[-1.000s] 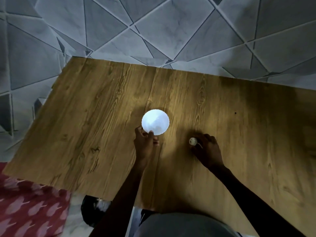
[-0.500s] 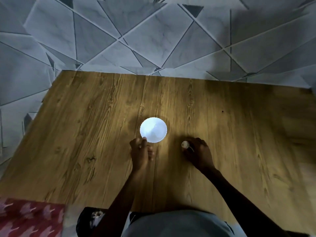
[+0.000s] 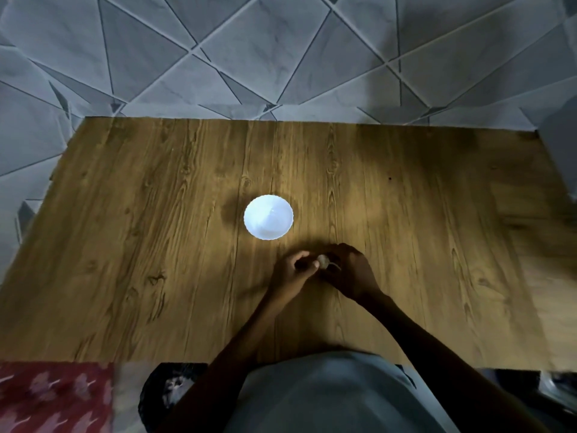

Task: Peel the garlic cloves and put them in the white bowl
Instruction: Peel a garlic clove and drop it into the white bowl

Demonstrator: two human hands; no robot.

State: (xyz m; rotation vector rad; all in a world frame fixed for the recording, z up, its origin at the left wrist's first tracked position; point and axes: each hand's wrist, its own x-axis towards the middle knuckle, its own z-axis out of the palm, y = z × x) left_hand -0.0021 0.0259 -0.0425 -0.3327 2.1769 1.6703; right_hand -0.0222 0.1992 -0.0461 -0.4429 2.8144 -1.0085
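Observation:
A small white bowl (image 3: 268,217) stands near the middle of the wooden table (image 3: 156,245), and I see nothing inside it. Just in front of it and to the right, both hands meet around a pale garlic bulb (image 3: 323,261). My right hand (image 3: 349,271) grips the garlic from the right, its fingers curled over it. From the left, my left hand (image 3: 295,271) pinches the garlic with its curled fingertips. Most of the garlic is hidden between the fingers.
Grey tiled floor with a triangle pattern lies beyond the table's far edge. A red patterned cloth (image 3: 53,398) is at the bottom left, below the table's near edge. My grey-clothed body (image 3: 327,395) fills the bottom centre.
My left hand has left the bowl's near rim and moved right onto the garlic. The right hand has kept hold of the garlic. The camera has shifted, so the table looks squarer.

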